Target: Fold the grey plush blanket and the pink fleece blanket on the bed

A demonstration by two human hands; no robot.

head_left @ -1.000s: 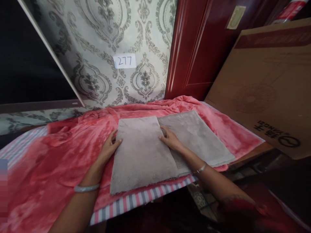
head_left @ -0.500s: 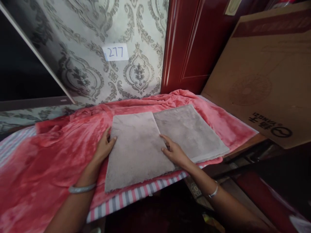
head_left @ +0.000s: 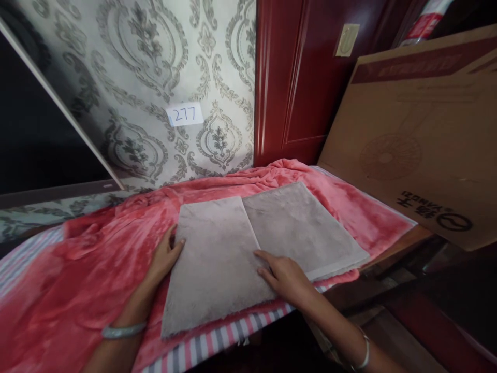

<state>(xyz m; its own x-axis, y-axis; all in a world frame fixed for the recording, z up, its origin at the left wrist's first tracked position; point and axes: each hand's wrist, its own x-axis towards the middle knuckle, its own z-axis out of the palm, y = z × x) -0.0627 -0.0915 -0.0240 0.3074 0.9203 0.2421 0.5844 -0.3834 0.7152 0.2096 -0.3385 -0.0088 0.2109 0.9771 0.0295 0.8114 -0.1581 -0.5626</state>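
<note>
A grey plush cloth [head_left: 217,259] lies folded over itself on a pink fleece blanket [head_left: 77,280]; its upper flap covers the left half and the lower layer [head_left: 303,228] shows at the right. My left hand [head_left: 165,256] rests against the flap's left edge, thumb on the cloth. My right hand [head_left: 285,274] lies flat, fingers spread, on the flap's right edge near the front. Neither hand grips anything. A silver bangle sits on each wrist.
A striped sheet [head_left: 217,342] shows under the blanket's front edge. A large cardboard box [head_left: 419,140] leans at the right. Behind stand a patterned wall with a "277" label [head_left: 185,114], a red door [head_left: 306,88] and a dark screen [head_left: 34,140] at left.
My right hand has slid along the flap's right edge from the middle toward the front. The left hand has stayed at the left edge. The camera view has shifted slightly.
</note>
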